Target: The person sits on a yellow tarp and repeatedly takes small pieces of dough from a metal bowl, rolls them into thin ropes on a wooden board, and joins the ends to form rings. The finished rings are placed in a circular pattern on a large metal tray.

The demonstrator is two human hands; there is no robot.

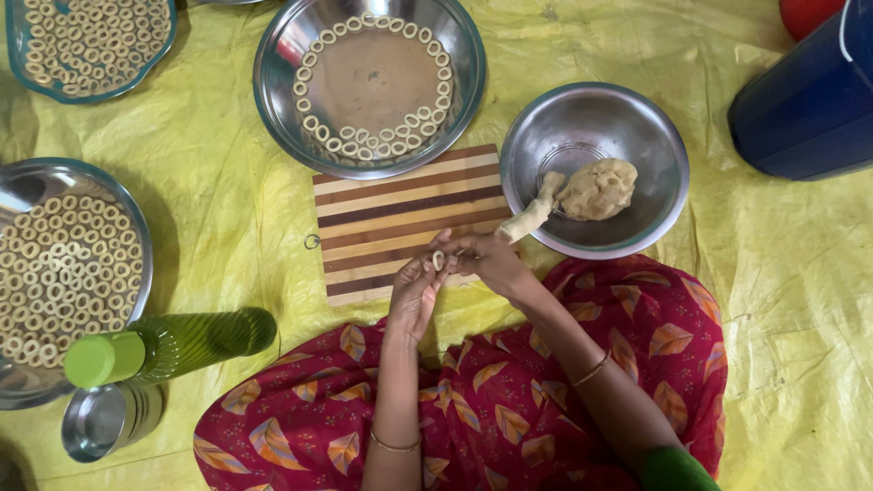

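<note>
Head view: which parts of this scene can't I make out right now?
- Small dough ring: mostly covered by the fingertips of the left hand and right hand, so its join is hidden.
- Steel plate of rings: cut off by the left edge, partly behind the green bottle.
- Blue container: cut off at the top right edge.
- Steel cup: its inside is unclear.

You sit on a floor covered by a crinkled yellow plastic sheet (782, 273). Directly on it in front of you lies a striped wooden board (391, 214). Beyond the board stands a steel bowl (273, 73) ringed with dough rings; to its right, touching the board's corner, a smaller steel bowl (655, 145) holding dough. At your left are a steel plate (27, 182) of rings, a green bottle (173, 345) lying down and a steel cup (105, 423). A blue container (809, 100) stands far right.
</note>
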